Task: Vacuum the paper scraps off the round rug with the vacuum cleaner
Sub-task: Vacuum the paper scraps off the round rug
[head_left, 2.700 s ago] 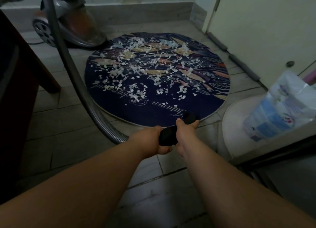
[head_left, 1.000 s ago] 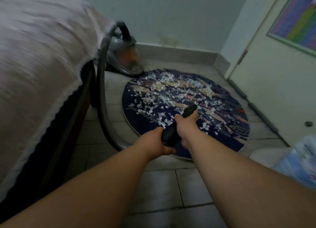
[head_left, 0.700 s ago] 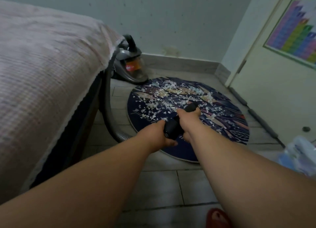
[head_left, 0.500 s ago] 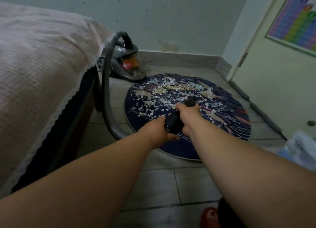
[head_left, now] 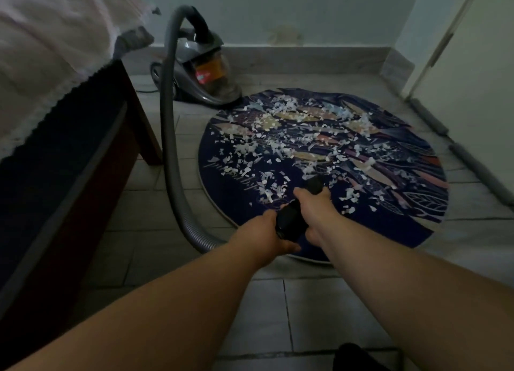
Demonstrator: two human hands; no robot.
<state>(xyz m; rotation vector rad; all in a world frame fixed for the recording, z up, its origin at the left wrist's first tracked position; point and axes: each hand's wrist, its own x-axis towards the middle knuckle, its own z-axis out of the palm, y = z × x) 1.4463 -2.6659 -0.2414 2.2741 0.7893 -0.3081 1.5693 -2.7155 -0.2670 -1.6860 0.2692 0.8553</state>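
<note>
Over the round rug (head_left: 389,220), my left hand (head_left: 265,238) and right hand (head_left: 314,208) grip the nozzle (head_left: 289,222); next I'd lower it onto the paper scraps (head_left: 275,139).

This is a bedroom in a home. A bed (head_left: 55,50) with a pale cover on a dark wooden frame fills the left side, standing on a grey tiled floor (head_left: 306,315). A round rug (head_left: 403,231) lies near the bed's corner (leaf pattern on dark blue). A household vacuum cleaner (head_left: 205,73) sits by the skirting board (head_left: 306,56), just past the rug's far edge. A pale door (head_left: 472,78) with a padded draught roll (head_left: 467,162) along its foot closes the right side.
</note>
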